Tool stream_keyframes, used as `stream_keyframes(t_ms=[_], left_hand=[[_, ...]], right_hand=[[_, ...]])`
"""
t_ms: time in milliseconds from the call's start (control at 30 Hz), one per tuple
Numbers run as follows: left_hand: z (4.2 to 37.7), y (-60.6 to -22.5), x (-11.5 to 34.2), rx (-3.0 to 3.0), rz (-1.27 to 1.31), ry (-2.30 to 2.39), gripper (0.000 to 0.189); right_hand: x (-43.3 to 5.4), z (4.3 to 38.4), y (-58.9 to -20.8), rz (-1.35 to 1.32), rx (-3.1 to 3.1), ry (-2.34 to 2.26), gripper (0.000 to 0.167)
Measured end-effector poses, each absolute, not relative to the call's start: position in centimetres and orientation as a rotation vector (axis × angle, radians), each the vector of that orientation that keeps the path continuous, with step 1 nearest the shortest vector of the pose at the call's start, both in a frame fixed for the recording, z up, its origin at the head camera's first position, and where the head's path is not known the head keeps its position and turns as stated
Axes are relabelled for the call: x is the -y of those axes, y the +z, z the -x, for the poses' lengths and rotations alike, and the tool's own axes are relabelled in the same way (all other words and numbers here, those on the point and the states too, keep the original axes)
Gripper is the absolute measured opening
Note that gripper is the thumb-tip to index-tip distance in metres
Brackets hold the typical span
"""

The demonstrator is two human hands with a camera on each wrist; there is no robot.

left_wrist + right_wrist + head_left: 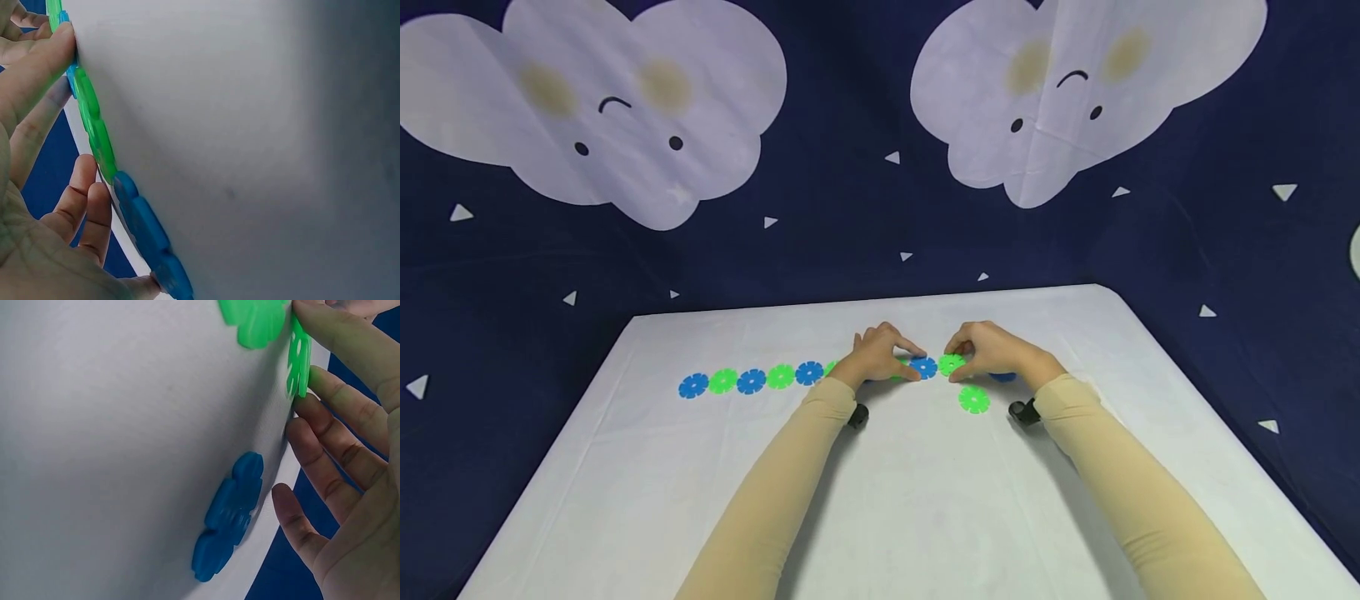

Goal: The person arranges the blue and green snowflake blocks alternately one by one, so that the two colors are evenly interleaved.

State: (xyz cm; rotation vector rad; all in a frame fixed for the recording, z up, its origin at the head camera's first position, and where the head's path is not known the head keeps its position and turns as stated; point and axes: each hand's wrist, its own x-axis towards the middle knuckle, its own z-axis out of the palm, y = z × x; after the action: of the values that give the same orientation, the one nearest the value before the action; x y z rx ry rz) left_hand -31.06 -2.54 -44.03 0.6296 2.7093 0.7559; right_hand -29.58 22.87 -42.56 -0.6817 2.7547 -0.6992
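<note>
A row of notched plastic discs, blue and green in turn, runs across the white table. My left hand pinches the blue notched disc at the row's right end between thumb and a finger. Just right of it, my right hand holds a green notched disc by its edges. In the right wrist view this green disc stands tilted on edge. Whether the two discs touch is unclear. A loose green disc lies nearer, and a blue disc lies beneath my right wrist, partly hidden in the head view.
The row's left part starts with a blue disc and a green disc; my left hand covers part of the row. The white table ends at a dark blue cloth with printed clouds.
</note>
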Motion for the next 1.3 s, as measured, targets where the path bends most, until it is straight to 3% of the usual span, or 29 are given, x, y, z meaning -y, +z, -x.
stream_keyframes(t_ms=[1300], left_hand=[[30.73,-43.91,2.76,-2.716,-0.644,0.776,0.040]], right_hand=[[-22.52,29.14,-42.81,0.629,-2.776,-0.661,0.052]])
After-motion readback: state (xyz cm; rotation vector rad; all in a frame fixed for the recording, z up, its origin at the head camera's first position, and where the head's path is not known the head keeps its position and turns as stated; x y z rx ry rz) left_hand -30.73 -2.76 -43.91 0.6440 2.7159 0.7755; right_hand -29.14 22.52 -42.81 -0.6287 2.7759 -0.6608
